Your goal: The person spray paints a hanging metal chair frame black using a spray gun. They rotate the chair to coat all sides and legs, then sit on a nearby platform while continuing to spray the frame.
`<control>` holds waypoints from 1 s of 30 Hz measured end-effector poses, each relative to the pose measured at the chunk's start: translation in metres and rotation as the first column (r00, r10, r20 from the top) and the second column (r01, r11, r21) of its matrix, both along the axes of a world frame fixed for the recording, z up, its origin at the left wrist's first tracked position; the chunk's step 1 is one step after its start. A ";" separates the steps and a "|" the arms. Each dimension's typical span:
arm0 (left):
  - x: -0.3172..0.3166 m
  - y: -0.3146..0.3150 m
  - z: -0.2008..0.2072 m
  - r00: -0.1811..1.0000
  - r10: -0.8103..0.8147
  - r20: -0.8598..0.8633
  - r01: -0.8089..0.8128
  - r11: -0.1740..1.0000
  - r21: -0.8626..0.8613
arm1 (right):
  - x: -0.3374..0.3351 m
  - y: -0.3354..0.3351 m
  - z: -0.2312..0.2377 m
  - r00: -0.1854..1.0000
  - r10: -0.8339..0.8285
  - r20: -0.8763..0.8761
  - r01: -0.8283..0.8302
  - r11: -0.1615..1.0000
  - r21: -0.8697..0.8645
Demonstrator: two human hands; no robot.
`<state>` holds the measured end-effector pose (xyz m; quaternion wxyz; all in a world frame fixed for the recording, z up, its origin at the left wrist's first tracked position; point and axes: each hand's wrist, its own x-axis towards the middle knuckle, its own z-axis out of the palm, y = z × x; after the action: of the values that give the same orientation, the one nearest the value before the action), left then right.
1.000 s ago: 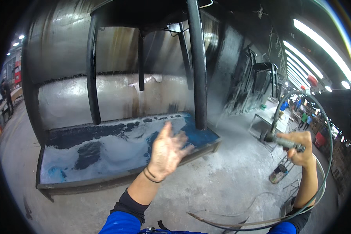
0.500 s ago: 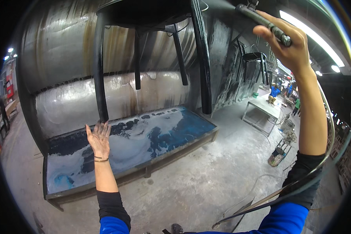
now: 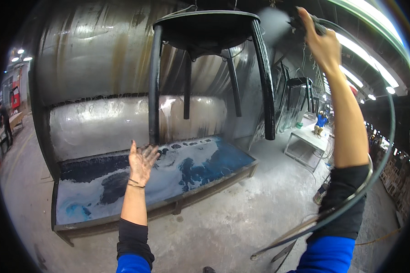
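Observation:
A black four-legged stool with a rounded top hangs upright from wires in front of me. My right hand, raised at the upper right, is closed round a dark spray gun. Pale mist leaves the gun toward the stool's right edge. My left hand is open, palm up and fingers spread, its dark-stained fingertips at the foot of the stool's near left leg. Whether they touch the leg I cannot tell. A hose runs from the gun down past my right arm.
Behind the stool stands a stained metal spray-booth wall. Below it lies a long trough of blue, foamy liquid. Another black chair hangs farther right, above a pale table. A person in blue is beyond.
The stool shows lower, farther right and turned, with its top rim now in view. My left hand has shifted right with its leg. My right hand has tilted the spray gun; the mist looks denser.

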<state>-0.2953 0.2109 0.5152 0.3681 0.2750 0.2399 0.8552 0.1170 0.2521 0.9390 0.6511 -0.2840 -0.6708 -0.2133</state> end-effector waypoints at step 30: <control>0.070 0.051 0.003 0.971 -0.241 -0.008 0.238 0.966 -0.103 | -0.037 0.045 -0.205 0.569 0.682 -0.459 -0.818 0.525 -0.234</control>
<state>-0.2255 0.2615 0.5178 0.4797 0.2918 0.2518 0.7882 0.0803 0.2968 0.7337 0.6964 -0.1255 -0.6438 0.2911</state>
